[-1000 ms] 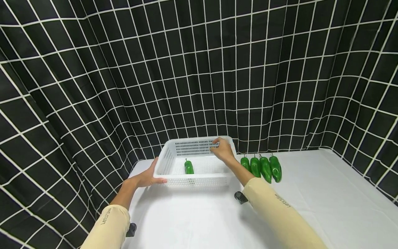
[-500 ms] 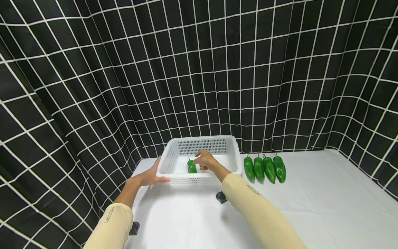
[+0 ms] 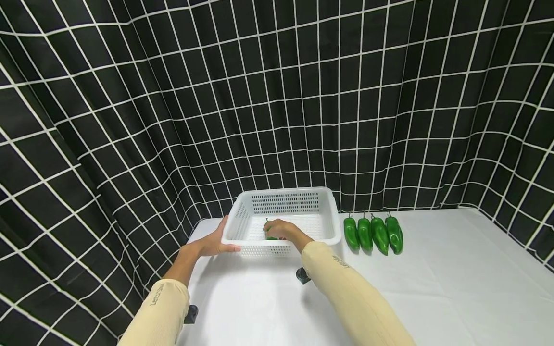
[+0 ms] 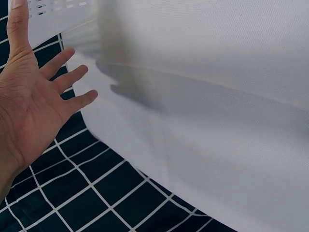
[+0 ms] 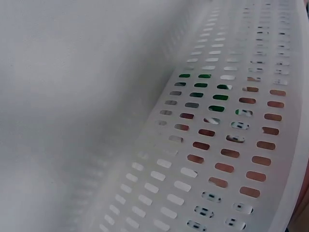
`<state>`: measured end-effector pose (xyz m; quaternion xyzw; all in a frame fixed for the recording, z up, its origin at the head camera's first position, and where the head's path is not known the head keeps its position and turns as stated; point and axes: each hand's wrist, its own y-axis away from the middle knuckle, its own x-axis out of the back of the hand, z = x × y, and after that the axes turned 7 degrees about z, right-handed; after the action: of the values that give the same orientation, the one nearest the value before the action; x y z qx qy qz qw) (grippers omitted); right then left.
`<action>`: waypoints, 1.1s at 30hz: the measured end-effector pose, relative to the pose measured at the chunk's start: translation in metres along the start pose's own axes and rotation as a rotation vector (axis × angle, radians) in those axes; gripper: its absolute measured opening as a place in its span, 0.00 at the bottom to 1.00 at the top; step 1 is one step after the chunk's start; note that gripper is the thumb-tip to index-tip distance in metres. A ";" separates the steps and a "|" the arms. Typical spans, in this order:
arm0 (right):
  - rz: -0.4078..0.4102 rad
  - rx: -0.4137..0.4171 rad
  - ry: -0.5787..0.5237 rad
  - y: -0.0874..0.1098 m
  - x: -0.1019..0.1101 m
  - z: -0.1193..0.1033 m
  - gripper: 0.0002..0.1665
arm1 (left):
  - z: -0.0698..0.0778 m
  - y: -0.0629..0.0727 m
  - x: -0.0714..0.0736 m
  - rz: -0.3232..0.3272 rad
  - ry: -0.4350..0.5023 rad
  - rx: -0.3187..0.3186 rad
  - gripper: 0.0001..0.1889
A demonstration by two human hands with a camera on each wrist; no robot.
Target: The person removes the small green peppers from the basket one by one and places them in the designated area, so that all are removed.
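A white perforated plastic basket stands on the white-covered table. My left hand is at its front left corner. In the left wrist view this hand has its fingers straight and spread, with the thumb up beside the basket. My right hand reaches over the front rim into the basket and grips a green pepper, whose stem sticks up past the fingers. Through the slots in the basket wall, the right wrist view gives glimpses of the pepper and the hand; most of both is hidden.
Several more green peppers lie side by side on the table, just right of the basket. Behind and to the left hangs a black curtain with a white grid. A dark wrist mount sits under the right forearm.
My right hand has moved left from the basket's right side, gone down to the pepper inside and taken hold of it. The left hand stays at the corner while the head view shifts slightly.
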<state>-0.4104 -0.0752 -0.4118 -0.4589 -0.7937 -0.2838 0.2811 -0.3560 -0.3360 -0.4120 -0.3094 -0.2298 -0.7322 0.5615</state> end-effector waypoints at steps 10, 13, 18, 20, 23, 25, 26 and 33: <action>0.089 -0.067 -0.145 -0.007 -0.004 0.004 0.22 | 0.000 0.000 0.001 0.003 -0.011 -0.004 0.71; 0.131 -0.076 -0.143 -0.019 -0.008 0.011 0.19 | 0.000 0.000 0.001 0.001 -0.023 -0.014 0.71; 0.192 -0.043 -0.100 -0.018 -0.007 0.010 0.19 | 0.001 -0.001 0.000 0.001 -0.024 0.000 0.70; 0.216 -0.041 -0.095 -0.007 -0.004 0.003 0.20 | 0.001 -0.002 0.001 0.005 -0.015 0.008 0.70; 0.253 -0.028 -0.097 -0.002 -0.004 -0.001 0.21 | 0.001 -0.002 0.000 0.005 -0.004 -0.006 0.69; 0.278 -0.020 -0.106 0.001 -0.005 -0.001 0.22 | -0.001 -0.001 0.000 0.002 0.006 -0.003 0.69; 0.290 -0.018 -0.117 0.002 -0.006 -0.001 0.22 | -0.001 -0.001 0.000 -0.001 0.014 -0.009 0.69; 0.392 0.025 -0.240 0.006 -0.004 0.001 0.23 | -0.004 -0.001 -0.001 0.003 0.022 -0.028 0.69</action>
<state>-0.4032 -0.0742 -0.4142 -0.6312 -0.7206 -0.1574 0.2402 -0.3580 -0.3380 -0.4157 -0.3094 -0.2128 -0.7380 0.5607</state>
